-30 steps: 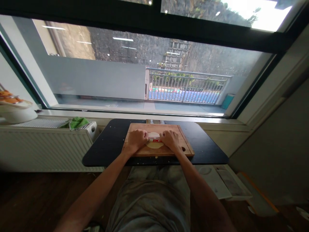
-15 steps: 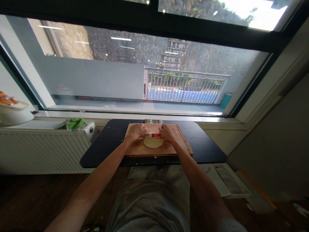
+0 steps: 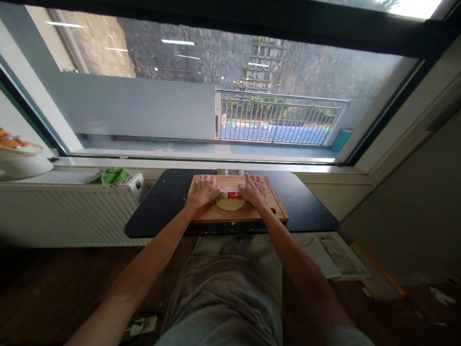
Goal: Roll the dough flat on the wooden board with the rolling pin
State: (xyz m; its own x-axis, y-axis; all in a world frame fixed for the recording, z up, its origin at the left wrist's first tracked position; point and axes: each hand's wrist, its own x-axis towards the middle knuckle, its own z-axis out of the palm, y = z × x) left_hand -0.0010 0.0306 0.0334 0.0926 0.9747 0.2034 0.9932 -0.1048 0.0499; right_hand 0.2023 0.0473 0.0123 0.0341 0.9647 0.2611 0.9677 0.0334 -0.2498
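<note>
At far left I have the white pot (image 3: 23,163) on the radiator side, then the radiator (image 3: 65,216) with the green cloth (image 3: 114,176) on top. They all stand higher in my view than half a second ago, as does the table (image 3: 154,202), so the camera has tipped down a little.

Next comes the left hand (image 3: 203,193), over the left part of the board (image 3: 248,215). It was balled up before; now I see its fingers laid out long, pointing away from the body, with the roller's left end hidden beside or under it. I cannot tell how firmly it bears down.

Between the hands lies the roller (image 3: 232,195), crosswise, its red and white middle bare to me. Under it is the flat round of dough (image 3: 230,205). Half a second ago nearly all of the dough showed on the near side; now a thin strip shows beyond the roller too.

To the right, the right hand (image 3: 254,190) covers the roller's other end. Its fingers have also straightened from a curl and spread forward, thumb side toward the roller.
</note>
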